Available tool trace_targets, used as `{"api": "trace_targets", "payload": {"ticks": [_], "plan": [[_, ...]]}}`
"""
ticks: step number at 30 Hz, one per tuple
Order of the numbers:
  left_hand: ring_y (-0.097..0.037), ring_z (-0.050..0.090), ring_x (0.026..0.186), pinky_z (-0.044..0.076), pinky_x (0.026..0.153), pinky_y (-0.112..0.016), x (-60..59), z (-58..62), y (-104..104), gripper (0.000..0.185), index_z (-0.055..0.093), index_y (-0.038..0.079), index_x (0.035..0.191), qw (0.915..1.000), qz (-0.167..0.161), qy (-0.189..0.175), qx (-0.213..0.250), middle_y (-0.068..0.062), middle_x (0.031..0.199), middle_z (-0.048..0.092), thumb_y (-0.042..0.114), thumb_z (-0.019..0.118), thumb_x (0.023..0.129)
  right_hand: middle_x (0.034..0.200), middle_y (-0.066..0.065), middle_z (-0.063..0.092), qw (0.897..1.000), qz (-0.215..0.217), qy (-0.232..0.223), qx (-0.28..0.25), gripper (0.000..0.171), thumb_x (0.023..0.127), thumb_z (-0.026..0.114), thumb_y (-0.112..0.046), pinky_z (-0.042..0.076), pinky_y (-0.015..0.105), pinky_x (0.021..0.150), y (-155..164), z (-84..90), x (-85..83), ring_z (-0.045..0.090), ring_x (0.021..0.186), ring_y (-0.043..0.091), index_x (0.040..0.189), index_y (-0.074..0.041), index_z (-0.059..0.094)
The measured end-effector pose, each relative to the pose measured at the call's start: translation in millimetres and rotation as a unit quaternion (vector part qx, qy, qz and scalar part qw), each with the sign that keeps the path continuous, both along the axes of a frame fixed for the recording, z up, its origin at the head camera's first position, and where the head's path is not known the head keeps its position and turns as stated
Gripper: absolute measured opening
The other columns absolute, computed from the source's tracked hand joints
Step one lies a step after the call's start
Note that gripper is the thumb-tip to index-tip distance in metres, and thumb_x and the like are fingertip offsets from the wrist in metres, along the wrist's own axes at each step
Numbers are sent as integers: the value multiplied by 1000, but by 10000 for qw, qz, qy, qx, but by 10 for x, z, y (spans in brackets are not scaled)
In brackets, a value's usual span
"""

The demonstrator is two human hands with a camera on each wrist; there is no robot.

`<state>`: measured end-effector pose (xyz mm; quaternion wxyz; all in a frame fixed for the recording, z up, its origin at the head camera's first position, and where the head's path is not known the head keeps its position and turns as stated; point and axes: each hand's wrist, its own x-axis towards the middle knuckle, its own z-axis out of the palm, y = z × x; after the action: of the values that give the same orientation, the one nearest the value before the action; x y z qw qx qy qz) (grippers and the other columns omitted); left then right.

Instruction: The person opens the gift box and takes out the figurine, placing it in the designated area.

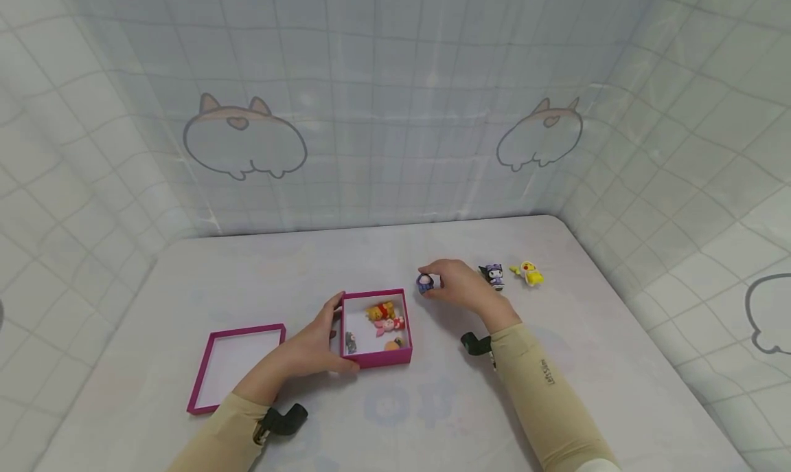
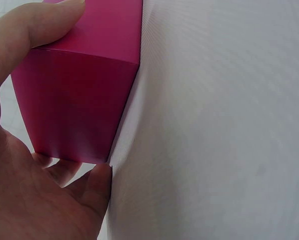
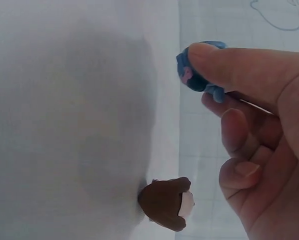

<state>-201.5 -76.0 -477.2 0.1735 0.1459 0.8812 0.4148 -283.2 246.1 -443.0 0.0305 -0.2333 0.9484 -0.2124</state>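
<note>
In the head view, my left hand (image 1: 314,345) grips the left side of a magenta box (image 1: 377,358), thumb along its front wall. The left wrist view shows the box's outer walls (image 2: 79,105) between thumb and fingers. Inside sit a yellow bear figurine in red (image 1: 380,311), a pink figurine (image 1: 388,326), a small grey one (image 1: 351,343) and an orange-yellow one (image 1: 394,345). My right hand (image 1: 460,284) pinches a small blue figurine (image 3: 185,70) with pink on it, right of the box's far corner. A brown figurine (image 3: 164,204) stands below it in the right wrist view.
A magenta-rimmed lid (image 1: 237,365) lies inside up, left of the box, partly behind my left arm. Right of my right hand are a black-and-purple figurine (image 1: 493,275) and a yellow one (image 1: 529,273). Grid-patterned curtains surround the white table (image 1: 296,266).
</note>
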Motion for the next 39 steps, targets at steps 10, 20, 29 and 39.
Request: {"api": "trace_targets", "payload": {"ticks": [10,20,29,39], "plan": [[-33,22,146,28,111,-57,34,1,34,137,1,21,158,10000,31,-3,13,-9,162,15,45,94,59,131,3,63,9997,-82,-184,116,50,87,78,-24,44,41,104,17,-67,19,54,124,22,133,-12,63],[-33,20,147,28,111,-58,49,17,64,138,1,21,158,9999,97,-27,-33,-9,163,15,45,94,58,134,4,61,9991,-157,-328,194,51,89,77,-24,40,41,108,28,-87,32,52,128,23,136,-11,61],[-32,21,146,28,111,-58,42,-5,62,138,1,22,158,10000,64,28,-8,-8,162,15,46,94,58,135,5,60,9987,-226,-333,308,53,89,76,-25,41,43,107,64,-91,25,51,129,25,137,-10,60],[-33,22,146,29,110,-60,65,19,66,138,2,26,158,9994,168,63,-296,-7,163,14,50,93,57,134,3,61,9962,-565,-574,337,48,89,76,-27,42,45,105,88,-54,59,51,128,25,134,-16,63]]}}
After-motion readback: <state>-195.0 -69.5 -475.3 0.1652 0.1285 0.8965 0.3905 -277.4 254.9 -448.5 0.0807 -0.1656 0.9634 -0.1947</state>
